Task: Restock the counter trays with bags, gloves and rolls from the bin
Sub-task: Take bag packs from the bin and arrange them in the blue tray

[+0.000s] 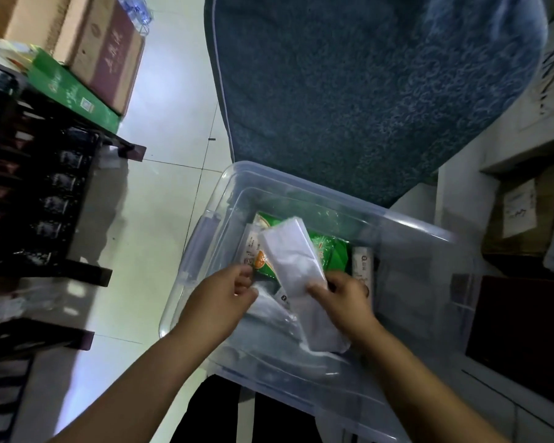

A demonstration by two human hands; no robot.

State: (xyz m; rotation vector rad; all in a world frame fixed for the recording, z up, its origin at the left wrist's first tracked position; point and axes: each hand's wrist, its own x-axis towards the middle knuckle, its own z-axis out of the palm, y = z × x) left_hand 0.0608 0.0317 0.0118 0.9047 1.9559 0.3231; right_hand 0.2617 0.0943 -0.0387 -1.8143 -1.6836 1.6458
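Note:
A clear plastic bin [205, 228] stands on the floor in front of me. My right hand [346, 302] is shut on a long white pack of bags [293, 266], held tilted above the bin's inside. My left hand [224, 298] hovers just left of the pack, fingers curled near a crinkled clear wrapper [266, 302]; whether it grips the wrapper is unclear. Under the pack lie a green and orange packet [331, 254] and a white boxed roll [362, 263].
A blue patterned mattress [365, 91] leans behind the bin. A dark shelf rack [45, 203] with goods stands at the left, with cardboard boxes [87, 43] and a green box [71, 87] beyond it. White cabinets and a carton [522, 212] are at the right.

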